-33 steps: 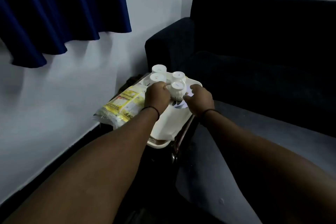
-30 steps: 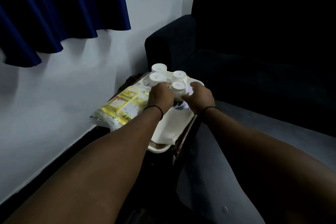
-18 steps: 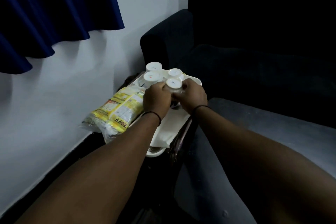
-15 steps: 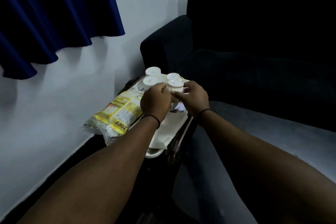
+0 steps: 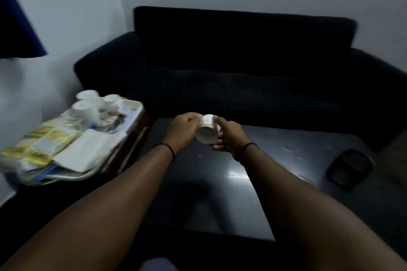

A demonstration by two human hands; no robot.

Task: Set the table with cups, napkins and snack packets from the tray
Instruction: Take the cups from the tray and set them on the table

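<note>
Over the dark table (image 5: 253, 174), both hands' fingers pinched one white cup (image 5: 207, 131), tipped, newly lifted off the tray (image 5: 132, 105) at 9 o'clock w/ three cups left, so placing was next.

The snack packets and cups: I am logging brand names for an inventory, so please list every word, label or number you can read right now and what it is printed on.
No text is readable in the head view.
Yellow snack packets: printing present, too motion-blurred to read.
Held cup, between left hand and right hand: a gold patterned band, no letters discernible.
Cups on the tray: no readable marks.
</note>
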